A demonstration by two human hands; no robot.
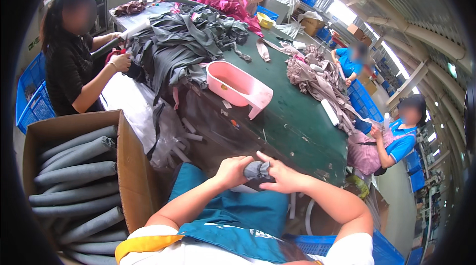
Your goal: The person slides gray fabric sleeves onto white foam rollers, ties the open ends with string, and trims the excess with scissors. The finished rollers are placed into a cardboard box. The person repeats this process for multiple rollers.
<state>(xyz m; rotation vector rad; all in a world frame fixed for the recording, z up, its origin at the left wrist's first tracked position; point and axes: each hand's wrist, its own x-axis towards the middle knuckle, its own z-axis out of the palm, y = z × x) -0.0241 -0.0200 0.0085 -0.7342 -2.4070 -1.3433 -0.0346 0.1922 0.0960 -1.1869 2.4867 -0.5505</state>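
In front of my teal apron (228, 205) is a grey cloth-covered tube (257, 170), its cloth gathered at the end. My left hand (232, 172) is closed around it from the left. On the right side, my right hand (286, 176) grips the gathered cloth end, index finger and thumb extended along either side; its other fingers are partly hidden. A pale piece (245, 188) shows just below my hands; I cannot tell whether it belongs to the tube.
A cardboard box (141, 181) of grey covered tubes stands at my left. On the green table (297, 131) lie a pink tub (233, 86), grey cloth (173, 47) and beige cloth (317, 74). Several co-workers stand around it. A blue crate (386, 250) is at lower right.
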